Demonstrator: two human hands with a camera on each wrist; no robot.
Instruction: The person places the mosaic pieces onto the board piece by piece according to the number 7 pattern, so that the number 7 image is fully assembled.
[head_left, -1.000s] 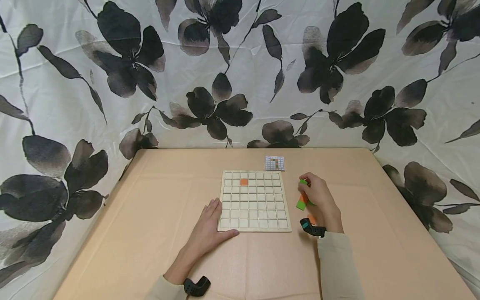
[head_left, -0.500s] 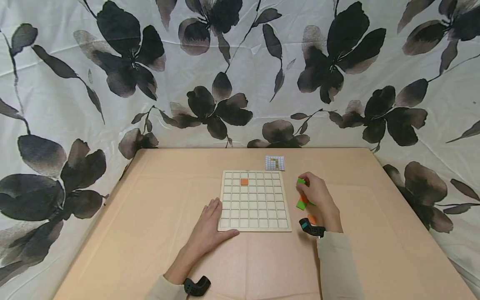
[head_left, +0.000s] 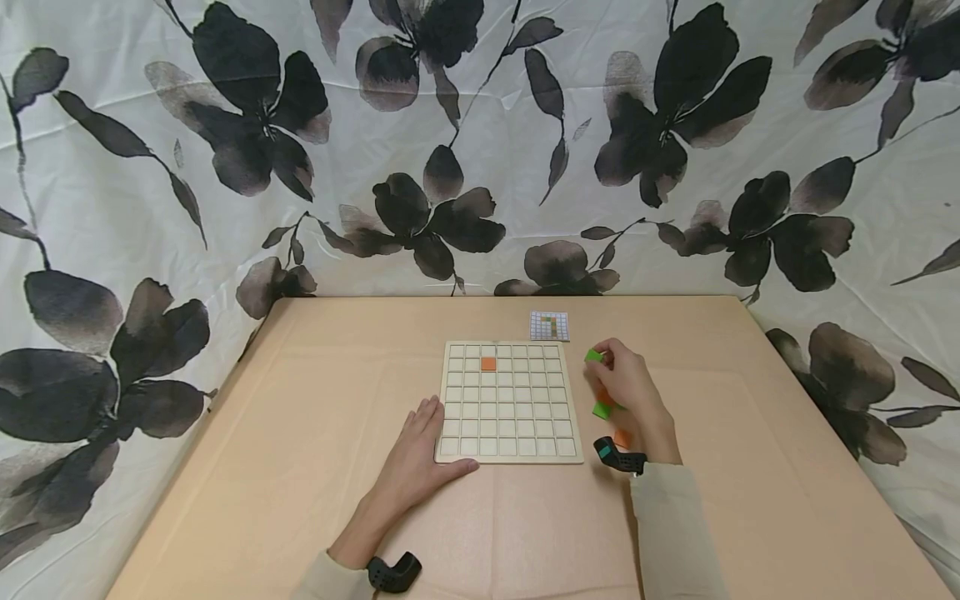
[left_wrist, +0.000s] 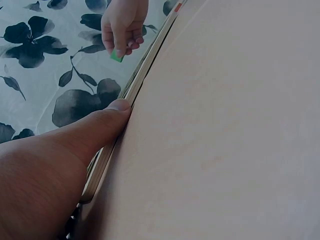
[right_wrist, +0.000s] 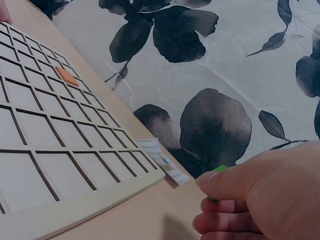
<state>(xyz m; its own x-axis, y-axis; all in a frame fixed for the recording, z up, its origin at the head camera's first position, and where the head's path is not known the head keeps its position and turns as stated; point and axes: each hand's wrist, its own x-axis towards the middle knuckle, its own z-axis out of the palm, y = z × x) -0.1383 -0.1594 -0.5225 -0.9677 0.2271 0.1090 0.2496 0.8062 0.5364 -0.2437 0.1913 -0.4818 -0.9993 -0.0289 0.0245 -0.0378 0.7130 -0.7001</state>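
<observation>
A pale wooden grid board (head_left: 510, 410) lies on the table, with one orange tile (head_left: 488, 364) in a cell of its second row from the far side. My left hand (head_left: 414, 454) rests at the board's near left corner, fingers straight along the left edge and thumb on the front edge. Right of the board, my right hand (head_left: 632, 387) pinches a green square tile (head_left: 594, 355) between thumb and fingers, raised off the table; the right wrist view shows only part of that tile (right_wrist: 221, 168). Below the hand lie a loose green tile (head_left: 602, 410) and orange tile (head_left: 622, 438), partly hidden.
A small printed grid card (head_left: 549, 326) with coloured squares lies just beyond the board's far right corner. The beige tabletop (head_left: 300, 400) ends at the back against a white cloth (head_left: 547, 242) with dark flowers.
My right hand has moved slightly left and away from me with the green tile, towards the board. My left hand and the board have stayed in place.
</observation>
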